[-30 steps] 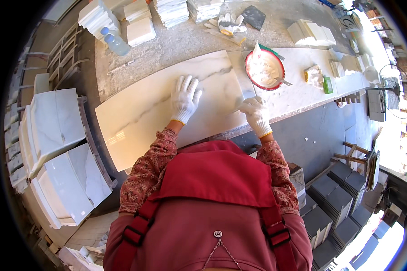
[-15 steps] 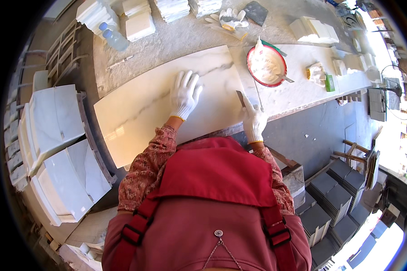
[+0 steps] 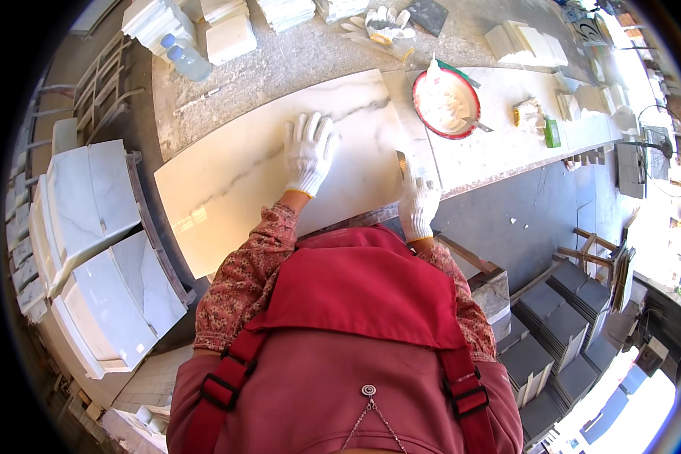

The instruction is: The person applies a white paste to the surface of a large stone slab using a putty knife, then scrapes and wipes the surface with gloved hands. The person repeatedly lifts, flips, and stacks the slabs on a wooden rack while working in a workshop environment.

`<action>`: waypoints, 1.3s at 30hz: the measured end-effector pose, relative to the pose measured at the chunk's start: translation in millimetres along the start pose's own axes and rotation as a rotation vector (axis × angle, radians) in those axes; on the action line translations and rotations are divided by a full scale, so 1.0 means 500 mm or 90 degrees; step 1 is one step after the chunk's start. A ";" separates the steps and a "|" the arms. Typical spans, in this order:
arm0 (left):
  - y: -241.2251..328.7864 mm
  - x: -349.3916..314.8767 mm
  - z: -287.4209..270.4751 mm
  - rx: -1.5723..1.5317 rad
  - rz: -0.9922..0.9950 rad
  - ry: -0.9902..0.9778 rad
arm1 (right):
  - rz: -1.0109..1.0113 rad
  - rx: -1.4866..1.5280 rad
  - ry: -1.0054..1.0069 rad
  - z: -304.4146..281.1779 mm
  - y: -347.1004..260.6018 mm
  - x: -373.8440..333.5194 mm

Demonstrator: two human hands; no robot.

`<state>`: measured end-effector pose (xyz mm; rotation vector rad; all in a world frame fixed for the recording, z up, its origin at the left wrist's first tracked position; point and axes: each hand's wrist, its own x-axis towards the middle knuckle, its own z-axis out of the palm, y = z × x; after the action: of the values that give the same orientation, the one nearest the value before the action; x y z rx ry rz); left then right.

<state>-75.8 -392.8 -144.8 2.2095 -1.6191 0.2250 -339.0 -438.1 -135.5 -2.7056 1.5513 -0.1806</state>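
Observation:
A large white marble slab with grey veins (image 3: pixel 242 181) lies on the bench in front of me. My left hand (image 3: pixel 308 155), in a white knit glove, rests flat on its surface with the fingers stretched out. At the slab's right end my right hand (image 3: pixel 418 203), gloved the same way, is closed on a thin flat scraper (image 3: pixel 401 162). The scraper's blade stands by the slab's right edge; its handle is hidden in the glove. Beyond that hand sits a red-rimmed bowl (image 3: pixel 477 98) of white paste (image 3: pixel 440 102) with a metal putty knife (image 3: pixel 478 124) in it.
Spare gloves (image 3: pixel 386 29), a dark square tile (image 3: pixel 427 17), stacked white tiles (image 3: pixel 231 38) and plastic bottles (image 3: pixel 188 62) are at the back of the bench. Marble slabs (image 3: pixel 106 189) are stacked left; dark tiles (image 3: pixel 541 310) stand low right. A green box (image 3: pixel 552 133) lies rightward.
My right hand has moved slightly nearer to me and left along the slab's right edge, with the scraper in it. My left hand stays on the slab, its fingers slightly shifted.

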 end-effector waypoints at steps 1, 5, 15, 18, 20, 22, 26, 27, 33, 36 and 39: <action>-0.001 -0.002 0.000 0.003 -0.004 -0.001 | 0.004 0.011 -0.013 -0.004 -0.003 -0.002; 0.001 -0.002 0.002 0.011 -0.011 -0.008 | -0.001 0.041 -0.004 -0.006 -0.001 -0.021; 0.000 0.005 0.002 -0.009 -0.005 0.007 | -0.008 0.053 0.000 -0.015 -0.011 0.007; 0.002 0.003 0.007 -0.005 -0.005 0.017 | -0.003 0.021 -0.029 -0.015 -0.023 -0.012; -0.003 0.002 0.010 0.001 -0.005 0.022 | -0.004 0.023 -0.049 -0.016 -0.024 -0.016; -0.005 -0.001 0.011 -0.001 -0.006 0.025 | -0.005 0.033 -0.042 -0.022 -0.029 -0.006; -0.002 0.001 0.009 -0.013 -0.004 0.026 | 0.026 0.026 -0.031 0.003 -0.033 -0.020; -0.002 0.000 0.008 -0.014 -0.004 0.022 | 0.020 0.034 -0.028 0.004 -0.032 -0.021; 0.003 0.002 -0.007 -0.006 -0.017 0.000 | -0.011 0.066 0.000 -0.013 -0.026 -0.031; 0.003 0.003 -0.003 0.004 -0.018 0.005 | -0.034 0.061 -0.001 -0.013 -0.019 -0.044; 0.000 -0.001 0.005 -0.009 -0.023 0.014 | -0.054 0.067 -0.028 -0.019 -0.011 -0.047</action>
<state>-76.0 -393.1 -147.2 2.2160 -1.5644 0.2263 -347.1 -414.6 -128.0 -2.6756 1.3768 -0.1967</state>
